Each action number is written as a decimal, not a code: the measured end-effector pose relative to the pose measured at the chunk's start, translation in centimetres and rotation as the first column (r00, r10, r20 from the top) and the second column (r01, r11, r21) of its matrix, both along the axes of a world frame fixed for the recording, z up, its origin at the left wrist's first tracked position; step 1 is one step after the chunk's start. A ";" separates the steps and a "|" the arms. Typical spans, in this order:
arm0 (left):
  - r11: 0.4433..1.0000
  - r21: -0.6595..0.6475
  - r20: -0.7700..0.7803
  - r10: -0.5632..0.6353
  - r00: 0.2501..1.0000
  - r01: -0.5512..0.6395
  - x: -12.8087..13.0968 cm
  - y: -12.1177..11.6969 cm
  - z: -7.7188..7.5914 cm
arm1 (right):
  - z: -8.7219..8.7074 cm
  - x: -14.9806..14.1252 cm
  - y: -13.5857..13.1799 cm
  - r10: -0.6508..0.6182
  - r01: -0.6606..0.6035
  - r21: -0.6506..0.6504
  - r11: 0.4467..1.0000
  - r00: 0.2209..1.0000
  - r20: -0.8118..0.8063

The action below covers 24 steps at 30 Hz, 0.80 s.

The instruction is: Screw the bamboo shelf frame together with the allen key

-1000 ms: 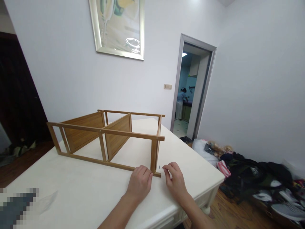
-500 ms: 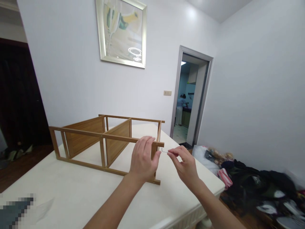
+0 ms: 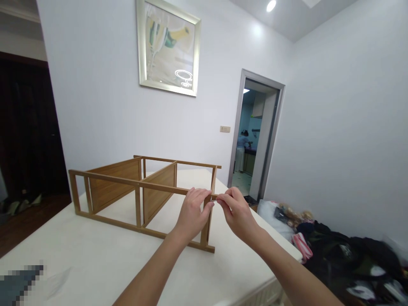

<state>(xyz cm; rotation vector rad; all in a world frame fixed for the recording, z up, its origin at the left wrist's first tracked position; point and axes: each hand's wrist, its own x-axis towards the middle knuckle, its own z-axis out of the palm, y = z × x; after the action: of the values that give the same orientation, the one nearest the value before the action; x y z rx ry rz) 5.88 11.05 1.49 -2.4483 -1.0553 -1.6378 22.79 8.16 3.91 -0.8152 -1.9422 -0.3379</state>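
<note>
Left hand: My left hand closes around the top front corner of the wooden frame, fingers curled over the rail and the upright post; I judge the grip is there to keep the corner from shifting.
Right hand: My right hand meets the same corner from the right, thumb and forefinger pinched shut on a small metal piece. Only a sliver of it shows at the fingertips, so I cannot tell what kind of piece it is. It sits against the end of the top rail, where rail and post join.
Wooden frame: The bamboo-coloured frame lies on its side on the white tabletop, two solid panels standing upright between thin rails. The corner I hold is the one nearest me, toward the tabletop's right edge, which puts the joint within easy reach of both hands.
Near left: A pixelated patch covers the lower left corner of the view, a clear plastic wrapper just beside it on the tabletop.
Floor at right: A heap of bags and clothing lies on the floor below the tabletop's right edge, well apart from the frame.
Back wall: A framed picture hangs above the frame, a light switch beside the open doorway. Through it another person stands at a counter in the next room, far from my hands.
</note>
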 end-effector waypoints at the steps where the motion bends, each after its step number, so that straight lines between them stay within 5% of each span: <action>1: 1.000 0.000 0.006 -0.002 1.000 0.002 0.0 0.1 0.0 | 0.1 0.0 0.1 -0.007 0.007 -0.005 1.000 1.000 0.012; 14: 0.998 -0.057 0.041 -0.028 0.999 0.030 -0.1 -0.2 0.8 | 2.5 -0.8 0.0 -0.068 0.070 -0.008 0.998 0.983 0.169; 24: 0.997 -0.060 0.016 -0.053 0.998 0.053 -0.5 -0.1 1.2 | 5.2 -1.0 0.2 -0.034 0.090 -0.159 0.983 0.945 0.324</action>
<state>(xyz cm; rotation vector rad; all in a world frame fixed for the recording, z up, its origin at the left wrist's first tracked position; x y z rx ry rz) 5.42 11.00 2.69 -2.5276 -1.0667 -1.6649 21.74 8.32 9.09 -0.9837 -2.2772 -0.3620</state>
